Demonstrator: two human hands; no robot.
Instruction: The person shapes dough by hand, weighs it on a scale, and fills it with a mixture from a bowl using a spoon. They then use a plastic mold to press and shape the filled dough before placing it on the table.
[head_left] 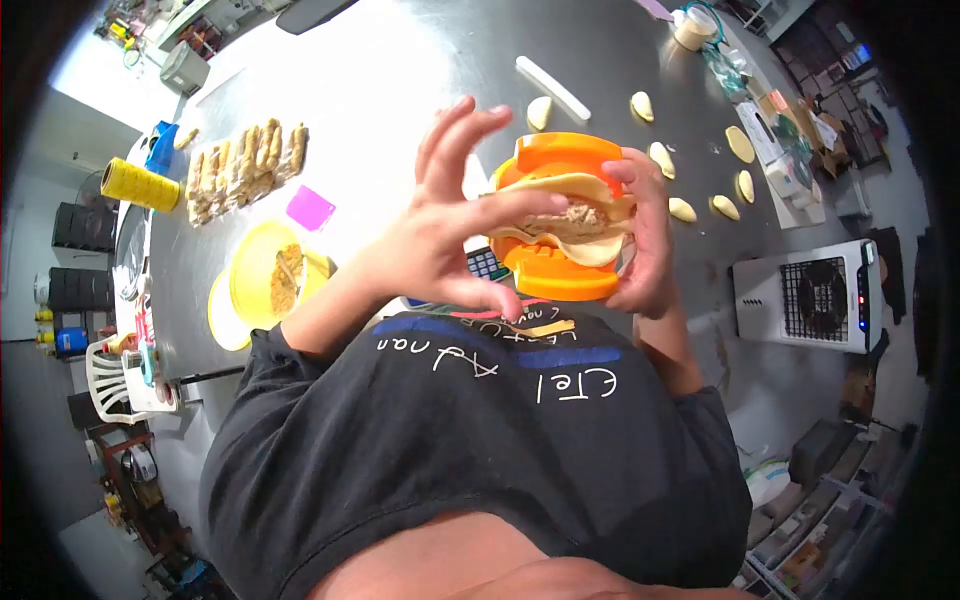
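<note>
Orange press, partly open, between right hand's (645,235) thumb and fingers. Orange press (567,280) cradles pale dough (598,251), folded partway; crumbly beige filling (590,216) exposed beside left hand's (430,225) index fingertip.

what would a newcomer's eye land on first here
First, the bright orange mold in the right hand, with dough and crumbly filling inside and the left hand's index finger at the filling. Next, the magenta card and yellow bowl on the table, to the left. Pale dough pieces lie scattered on the right.
</note>
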